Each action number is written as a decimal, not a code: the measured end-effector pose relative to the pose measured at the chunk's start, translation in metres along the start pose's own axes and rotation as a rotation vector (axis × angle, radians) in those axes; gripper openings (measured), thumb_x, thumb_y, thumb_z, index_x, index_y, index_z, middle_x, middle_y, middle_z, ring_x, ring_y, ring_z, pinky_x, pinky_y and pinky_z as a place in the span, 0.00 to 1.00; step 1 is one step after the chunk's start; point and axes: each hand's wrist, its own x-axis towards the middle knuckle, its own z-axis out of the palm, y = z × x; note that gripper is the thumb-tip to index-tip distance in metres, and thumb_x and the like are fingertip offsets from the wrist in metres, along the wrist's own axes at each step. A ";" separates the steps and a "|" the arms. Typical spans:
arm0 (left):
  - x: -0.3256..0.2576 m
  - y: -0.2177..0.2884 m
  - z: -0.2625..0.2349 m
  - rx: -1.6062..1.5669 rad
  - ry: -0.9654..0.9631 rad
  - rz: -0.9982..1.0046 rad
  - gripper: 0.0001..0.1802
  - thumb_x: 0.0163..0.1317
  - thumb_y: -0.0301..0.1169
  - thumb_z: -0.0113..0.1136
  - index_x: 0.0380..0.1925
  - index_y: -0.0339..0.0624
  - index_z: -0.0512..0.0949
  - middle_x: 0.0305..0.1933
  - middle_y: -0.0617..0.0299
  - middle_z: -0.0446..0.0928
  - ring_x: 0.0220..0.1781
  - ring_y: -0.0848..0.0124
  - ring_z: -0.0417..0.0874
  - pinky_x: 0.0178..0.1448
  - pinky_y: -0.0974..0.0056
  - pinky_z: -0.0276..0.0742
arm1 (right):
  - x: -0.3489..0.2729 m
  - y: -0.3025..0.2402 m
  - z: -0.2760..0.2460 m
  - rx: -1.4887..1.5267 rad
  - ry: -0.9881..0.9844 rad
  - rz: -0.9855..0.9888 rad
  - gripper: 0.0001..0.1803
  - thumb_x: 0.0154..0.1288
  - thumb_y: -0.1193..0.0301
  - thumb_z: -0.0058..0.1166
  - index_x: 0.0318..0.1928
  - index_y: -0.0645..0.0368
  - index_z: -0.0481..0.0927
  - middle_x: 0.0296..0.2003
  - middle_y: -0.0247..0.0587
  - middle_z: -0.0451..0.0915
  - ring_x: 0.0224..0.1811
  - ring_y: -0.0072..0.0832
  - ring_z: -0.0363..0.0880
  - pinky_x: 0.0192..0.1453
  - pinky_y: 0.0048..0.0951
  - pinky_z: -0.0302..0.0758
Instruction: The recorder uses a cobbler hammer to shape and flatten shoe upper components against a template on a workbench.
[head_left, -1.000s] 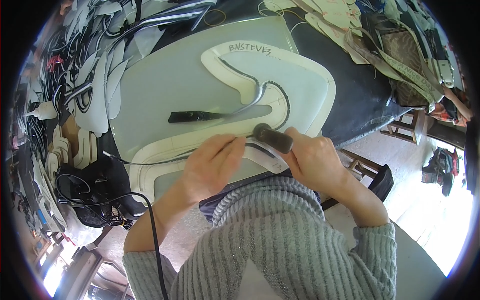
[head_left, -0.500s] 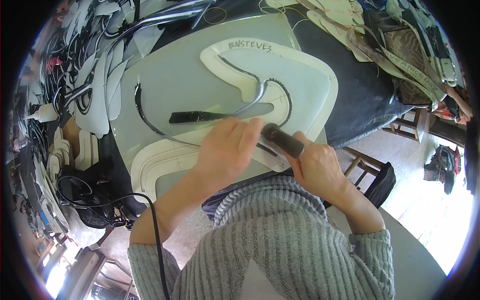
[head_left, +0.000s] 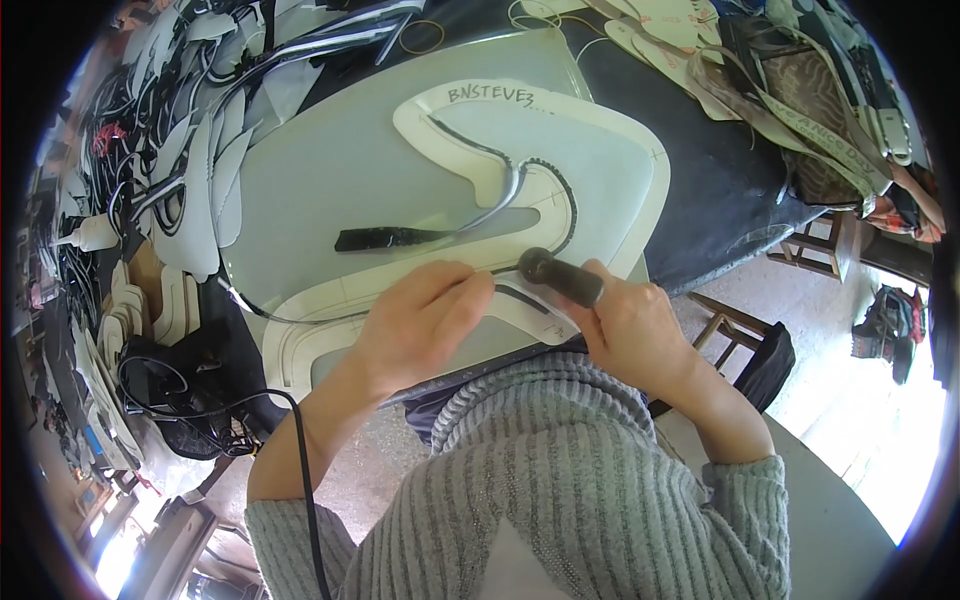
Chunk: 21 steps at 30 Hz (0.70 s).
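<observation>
My left hand [head_left: 425, 322] has its thumb and fingers pinched on a narrow dark strip [head_left: 300, 321], which trails to the left beyond the board's left edge. Its other end runs right along the edge of a cream, curved pattern piece [head_left: 655, 175]. In my right hand [head_left: 632, 325] is a dark hammer-like tool [head_left: 570, 280], its rounded end over the strip just right of my left fingertips. Another dark strip [head_left: 572, 205] follows the upper curve of the pattern. A black flat-handled tool [head_left: 392, 239] lies left of it.
The pattern rests on a pale grey-green board [head_left: 300, 170]. Cut pieces and cords [head_left: 200, 190] heap at the left, beside a white bottle [head_left: 95, 232]. A black cable [head_left: 303, 450] crosses near my left arm. Straps and a patterned bag [head_left: 815, 100] lie far right, a stool [head_left: 735, 340] below.
My left hand has moved left and slightly down, and the strip's loose end has swung down towards the board's left edge. The tool in my right hand has shifted very little.
</observation>
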 end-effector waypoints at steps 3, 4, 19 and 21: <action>-0.003 0.000 0.001 0.019 0.021 0.015 0.24 0.48 0.22 0.65 0.49 0.35 0.76 0.40 0.54 0.80 0.42 0.58 0.83 0.42 0.60 0.83 | 0.008 -0.012 -0.014 0.034 0.039 -0.065 0.11 0.70 0.68 0.53 0.41 0.64 0.71 0.18 0.51 0.76 0.22 0.52 0.79 0.26 0.47 0.75; -0.006 -0.002 0.003 0.022 0.047 0.024 0.23 0.48 0.22 0.65 0.48 0.34 0.76 0.41 0.53 0.80 0.42 0.57 0.83 0.42 0.60 0.83 | 0.011 -0.016 -0.015 0.032 0.104 -0.151 0.14 0.71 0.66 0.53 0.37 0.64 0.68 0.17 0.49 0.76 0.20 0.49 0.79 0.25 0.46 0.75; -0.004 0.010 0.000 -0.122 0.098 -0.249 0.16 0.53 0.15 0.67 0.42 0.34 0.78 0.38 0.52 0.82 0.39 0.57 0.85 0.47 0.61 0.83 | 0.016 -0.013 -0.007 -0.255 -0.093 -0.162 0.19 0.72 0.60 0.53 0.32 0.64 0.70 0.17 0.48 0.77 0.20 0.48 0.81 0.24 0.43 0.75; -0.006 0.010 0.000 -0.259 0.157 -0.378 0.16 0.54 0.15 0.66 0.43 0.35 0.78 0.38 0.53 0.82 0.40 0.56 0.84 0.48 0.61 0.82 | 0.016 -0.012 -0.007 -0.261 -0.087 -0.171 0.19 0.72 0.60 0.53 0.32 0.64 0.70 0.17 0.48 0.77 0.20 0.48 0.81 0.24 0.43 0.75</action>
